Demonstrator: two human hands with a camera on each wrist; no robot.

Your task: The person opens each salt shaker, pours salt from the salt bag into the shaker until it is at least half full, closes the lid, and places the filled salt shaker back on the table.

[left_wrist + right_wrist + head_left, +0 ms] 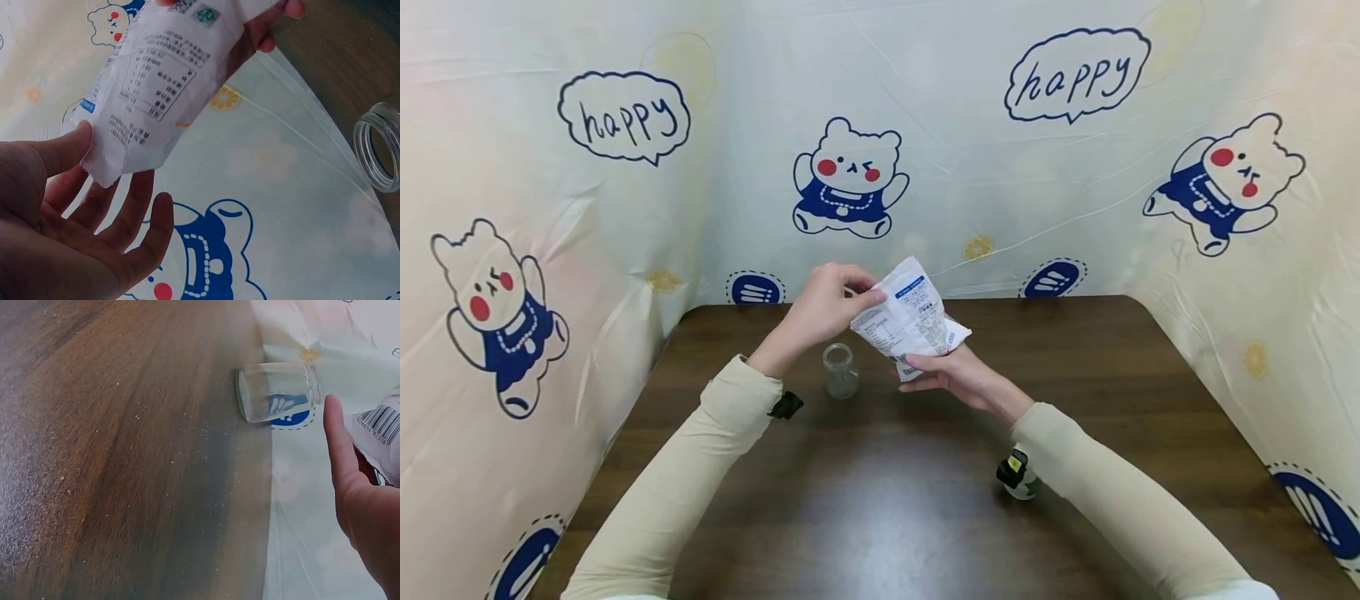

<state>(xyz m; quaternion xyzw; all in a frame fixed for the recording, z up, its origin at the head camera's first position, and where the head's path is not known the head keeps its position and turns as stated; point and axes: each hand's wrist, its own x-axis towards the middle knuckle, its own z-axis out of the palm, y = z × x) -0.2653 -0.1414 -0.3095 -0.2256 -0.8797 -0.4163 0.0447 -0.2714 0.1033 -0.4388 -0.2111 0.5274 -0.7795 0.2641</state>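
Packet [910, 312] in right hand [958, 372]

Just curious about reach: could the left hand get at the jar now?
Probably yes: the jar stands near the left hand, with nothing visible between them. That hand pinches the bag, though, and may need to let go first.

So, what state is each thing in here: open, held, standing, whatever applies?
White packet: held above the table by both hands; cannot tell whether it is opened.
Glass jar: upright, no lid on it, looks empty.
Left hand: pinches the packet's edge.
Right hand: holds the packet's lower part.
Patterned cloth: hung up, creased.
Small round object: partly hidden under the right wrist; state unclear.
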